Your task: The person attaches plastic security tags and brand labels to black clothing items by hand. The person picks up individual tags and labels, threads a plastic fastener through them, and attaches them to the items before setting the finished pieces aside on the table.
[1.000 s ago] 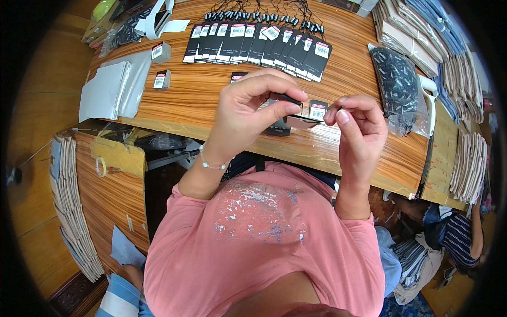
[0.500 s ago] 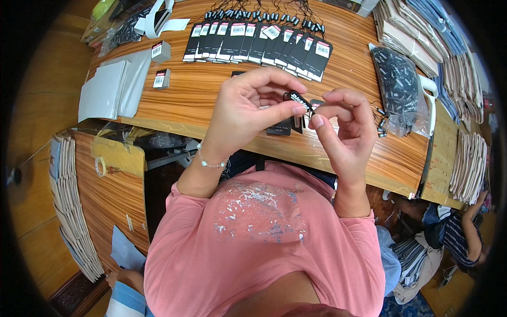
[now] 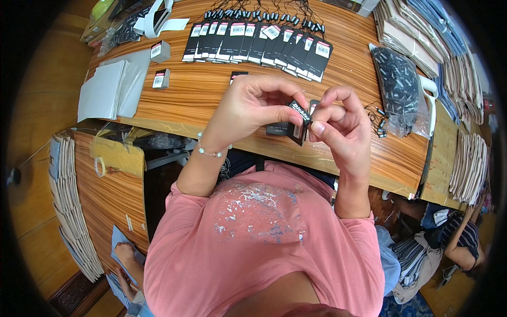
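Observation:
Over the table's near edge, my left hand (image 3: 259, 105) pinches a small black hang tag (image 3: 297, 124) with white lettering between thumb and fingers. Thumb and forefinger of my right hand (image 3: 346, 129) are closed at the tag's right edge, where a black string end seems to be; my fingers hide most of it. Beneath my hands another black tag (image 3: 277, 129) lies flat, partly covered. A further tag (image 3: 238, 75) peeks out behind my left hand. Beyond them, several black tags (image 3: 237, 42) with white labels overlap in a row, their black strings (image 3: 274, 17) pointing away.
Two small label stacks (image 3: 161, 79) stand left of the row, near white sheets (image 3: 100, 90). At right are a clear bag of black string fasteners (image 3: 396, 79), loose strings (image 3: 379, 121), a white-handled tool (image 3: 430, 100) and folded garments (image 3: 406, 31). Another person's hand (image 3: 125, 252) shows lower left.
The tag has turned so more of its face shows, and my right hand has shifted slightly left and down. At lower left, another person's hands have come further into view on blue cloth.

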The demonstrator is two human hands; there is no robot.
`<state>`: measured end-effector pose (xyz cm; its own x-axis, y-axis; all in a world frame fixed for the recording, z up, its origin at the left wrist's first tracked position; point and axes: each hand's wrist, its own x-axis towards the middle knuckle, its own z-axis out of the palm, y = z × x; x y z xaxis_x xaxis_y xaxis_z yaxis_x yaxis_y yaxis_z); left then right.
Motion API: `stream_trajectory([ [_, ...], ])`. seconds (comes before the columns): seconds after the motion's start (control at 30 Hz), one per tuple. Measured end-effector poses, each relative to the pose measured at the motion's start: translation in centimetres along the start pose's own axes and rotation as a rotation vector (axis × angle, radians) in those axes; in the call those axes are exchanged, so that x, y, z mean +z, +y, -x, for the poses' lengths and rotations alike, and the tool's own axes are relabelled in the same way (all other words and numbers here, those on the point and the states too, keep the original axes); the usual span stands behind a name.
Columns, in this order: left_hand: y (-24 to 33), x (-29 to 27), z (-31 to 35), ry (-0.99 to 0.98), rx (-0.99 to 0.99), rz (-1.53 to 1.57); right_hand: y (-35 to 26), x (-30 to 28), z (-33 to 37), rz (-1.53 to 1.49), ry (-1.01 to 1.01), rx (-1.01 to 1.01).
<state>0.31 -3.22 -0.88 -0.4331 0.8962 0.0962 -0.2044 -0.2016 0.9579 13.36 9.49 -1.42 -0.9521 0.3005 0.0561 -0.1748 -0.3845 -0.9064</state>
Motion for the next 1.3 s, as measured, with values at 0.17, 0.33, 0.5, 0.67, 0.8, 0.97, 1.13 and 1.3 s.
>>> stream_trajectory([
  [0.17, -0.6, 0.3, 0.1, 0.006, -0.026, -0.002, 0.4, 0.0, 0.1, -0.035, 0.025, -0.021],
  [0.33, -1.0, 0.4, 0.0, 0.016, -0.025, 0.029, 0.6, -0.1, 0.2, -0.02, 0.019, -0.046],
  [0.5, -1.7, 0.3, 0.1, -0.036, 0.034, 0.054, 0.8, -0.3, 0.6, 0.115, 0.053, -0.128],
  [0.67, -1.6, 0.7, 0.3, -0.066, 0.009, 0.218, 1.0, -0.2, 0.4, 0.331, 0.075, -0.342],
  [0.8, -1.4, 1.1, 0.4, -0.058, 0.005, 0.193, 1.3, -0.4, 0.6, 0.3, 0.041, -0.437],
  [0.97, -1.3, 1.5, 0.7, -0.071, 0.058, 0.109, 1.4, -0.4, 0.7, 0.296, 0.034, -0.503],
  [1.13, -1.1, 1.4, 0.6, -0.066, 0.05, 0.129, 0.9, -0.2, 0.8, 0.289, 0.048, -0.423],
  [1.3, -1.6, 0.8, 0.4, -0.046, -0.007, 0.329, -0.3, 0.0, 0.7, 0.322, 0.057, -0.272],
])
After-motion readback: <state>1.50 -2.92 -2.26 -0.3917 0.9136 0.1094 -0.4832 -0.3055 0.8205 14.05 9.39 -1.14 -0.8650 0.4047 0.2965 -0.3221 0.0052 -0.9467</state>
